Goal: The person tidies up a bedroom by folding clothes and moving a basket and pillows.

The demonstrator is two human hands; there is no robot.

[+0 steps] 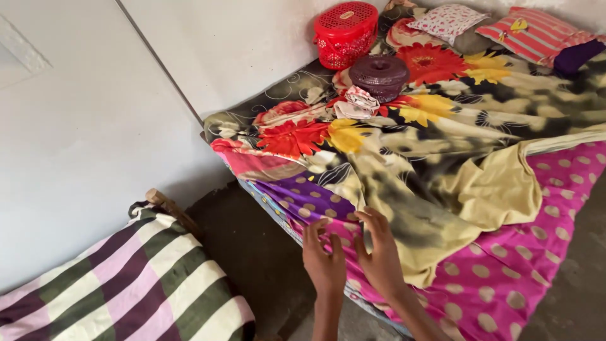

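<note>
My forearms run out past the bottom edge, so I see only my left hand (323,262) and right hand (380,256). The dotted pink sheet (505,278) is cut off at right and below. The striped cushion (126,284) leaves the lower left corner. The floral cover (404,151) hides the bed's mattress, and the striped pillow (536,31) is clipped at the top.

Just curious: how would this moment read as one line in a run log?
left hand: open, on polka-dot sheet | right hand: open, at floral blanket edge | behind: red basket, dark round basket
</note>
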